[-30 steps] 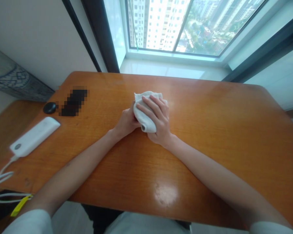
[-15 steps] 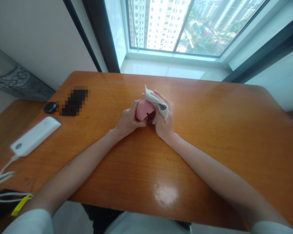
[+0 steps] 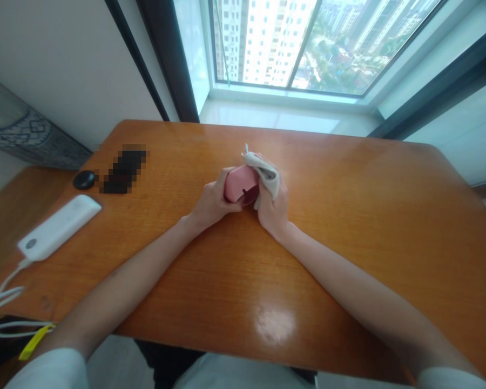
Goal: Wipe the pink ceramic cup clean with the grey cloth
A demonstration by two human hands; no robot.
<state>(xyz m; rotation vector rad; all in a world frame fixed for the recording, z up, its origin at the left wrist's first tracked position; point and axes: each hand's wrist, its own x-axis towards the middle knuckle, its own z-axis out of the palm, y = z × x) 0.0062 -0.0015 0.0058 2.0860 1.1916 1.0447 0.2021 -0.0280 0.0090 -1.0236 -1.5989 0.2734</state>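
Note:
At the middle of the wooden table [image 3: 348, 227], my left hand [image 3: 211, 202] grips a small pink rounded object [image 3: 238, 183], which has a dark opening on its near side. My right hand [image 3: 272, 208] holds a white cloth [image 3: 265, 175] pressed against the right side of the pink object. Part of the cloth sticks up above my fingers. Both hands rest low over the tabletop, touching each other around the object.
A white power bank [image 3: 56, 227] with white cables [image 3: 0, 308] lies at the table's left edge. A small black round item [image 3: 83, 179] and a blurred dark item [image 3: 123, 168] sit behind it. A window [image 3: 308, 43] lies beyond the far edge.
The cloth covered the pink object a second ago. My right hand has pulled it back to the right side, and the pink object now shows in my left hand.

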